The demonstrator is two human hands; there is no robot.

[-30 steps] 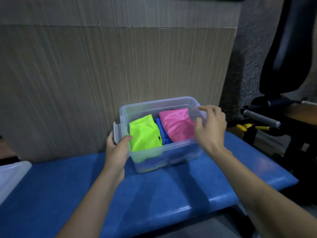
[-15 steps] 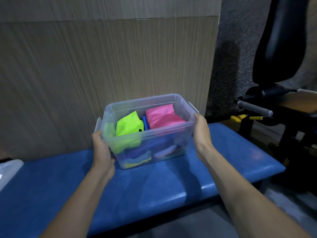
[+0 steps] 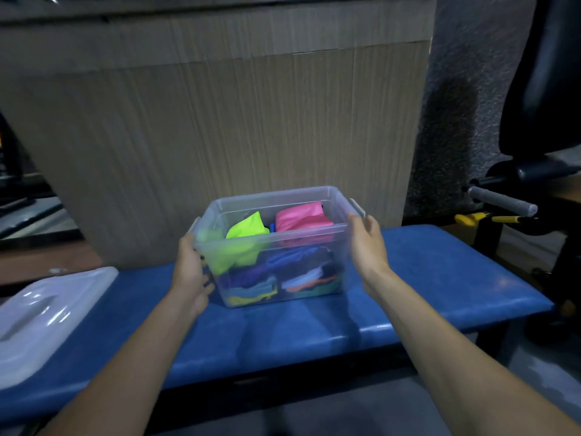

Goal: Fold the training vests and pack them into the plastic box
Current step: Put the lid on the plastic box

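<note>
The clear plastic box (image 3: 273,236) stands on the blue padded bench (image 3: 440,278). Folded vests fill it: a neon yellow vest (image 3: 248,226) and a pink vest (image 3: 301,215) lie on top with a blue vest (image 3: 272,228) between them, and several more colours show through the wall lower down. My left hand (image 3: 191,272) grips the box's left end with curled fingers. On the other side, my right hand (image 3: 366,247) lies flat, fingers straight, against or just off the right wall below the handle.
The box's white lid (image 3: 47,313) lies at the bench's left end. A wood-grain panel (image 3: 235,127) rises right behind the box. Dark gym equipment with a grey padded bar (image 3: 503,202) and a yellow-handled part (image 3: 471,218) stands to the right.
Both hands have left the box's top rim and come down to its sides. The right hand's fingers have straightened. The view has pulled back, and the lid shows at left.
</note>
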